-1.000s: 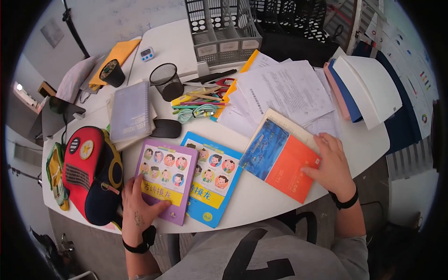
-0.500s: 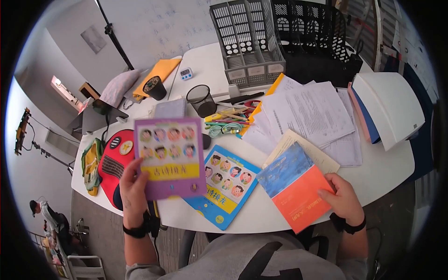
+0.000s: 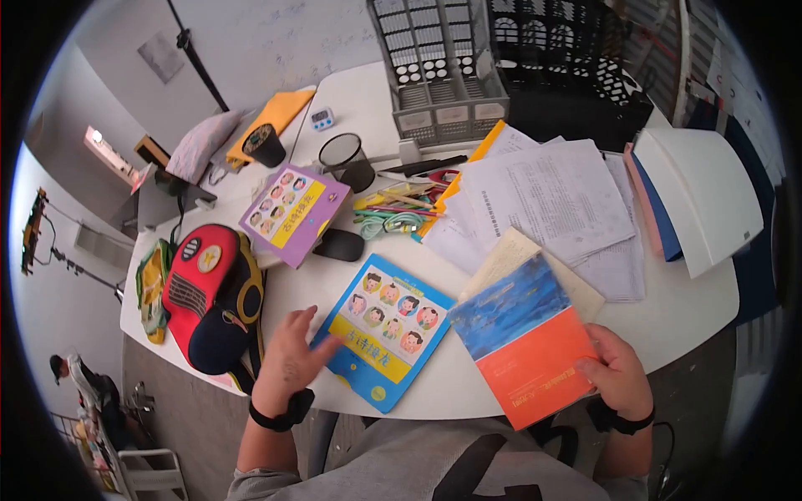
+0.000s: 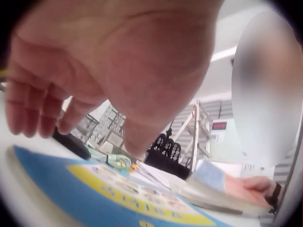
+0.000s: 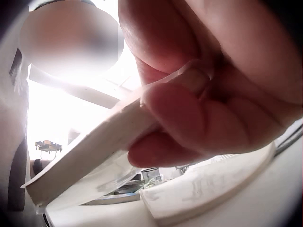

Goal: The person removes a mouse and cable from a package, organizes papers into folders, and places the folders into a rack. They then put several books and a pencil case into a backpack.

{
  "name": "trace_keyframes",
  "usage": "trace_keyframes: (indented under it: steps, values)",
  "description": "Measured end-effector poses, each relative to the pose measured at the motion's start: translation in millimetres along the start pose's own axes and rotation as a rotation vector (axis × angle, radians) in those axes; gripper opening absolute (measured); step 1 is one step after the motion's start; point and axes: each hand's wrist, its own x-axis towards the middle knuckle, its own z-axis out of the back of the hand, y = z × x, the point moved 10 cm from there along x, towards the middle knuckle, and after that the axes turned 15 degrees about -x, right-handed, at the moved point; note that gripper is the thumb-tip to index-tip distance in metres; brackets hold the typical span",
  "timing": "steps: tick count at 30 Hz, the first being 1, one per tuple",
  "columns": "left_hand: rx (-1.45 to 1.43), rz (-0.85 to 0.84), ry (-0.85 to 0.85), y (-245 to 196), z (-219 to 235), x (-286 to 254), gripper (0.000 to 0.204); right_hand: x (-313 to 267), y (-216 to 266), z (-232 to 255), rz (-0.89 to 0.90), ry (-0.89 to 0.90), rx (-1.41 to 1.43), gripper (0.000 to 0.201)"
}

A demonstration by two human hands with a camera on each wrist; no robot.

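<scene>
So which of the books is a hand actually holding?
The orange-and-blue one, gripped by the right hand. The purple one, the bright blue one and the cream one all lie with no hand gripping them.

1 purple book (image 3: 295, 215), centre left, 1 blue book (image 3: 385, 332), lower centre, and 1 blue-and-orange book (image 3: 525, 342), lower right; 1 mouse (image 3: 340, 246), centre; 1 backpack (image 3: 200, 284), left; 1 timer (image 3: 322, 118), upper left; 1 grey rack (image 3: 449, 100) and 1 black rack (image 3: 568, 108), top.

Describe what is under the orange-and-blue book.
Under the orange-and-blue book, held tilted in the right hand, a cream-coloured book shows beyond its far edge; the head view leaves the rest covered.
</scene>
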Motion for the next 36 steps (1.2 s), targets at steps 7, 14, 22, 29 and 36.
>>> trace_keyframes:
  steps: [7, 14, 22, 29, 36]
  values:
    - [0.05, 0.056, 0.129, -2.5, -14.0, -5.2, 0.077, 72.7, 95.6, -39.0, 0.14, 0.125, 0.076, 0.056]
    - [-0.124, 0.273, 0.141, 47.2, 18.1, -26.1, 0.052, 176.0, 203.0, -169.7, 0.299, 0.493, 0.177, 0.053]
    - [0.03, 0.029, -0.261, 50.7, 49.7, -50.2, 0.049, 188.9, 209.0, -136.1, 0.647, 0.139, -0.686, 0.051]
    - [0.162, -0.141, -0.287, 54.2, 45.3, -41.2, 0.041, 81.4, 84.3, 8.5, 0.183, -0.276, -1.043, 0.069]
    - [0.061, -0.25, -0.198, 15.3, 42.4, -26.7, 0.03, 40.6, 46.5, 13.4, -0.104, -0.29, -0.919, 0.074]
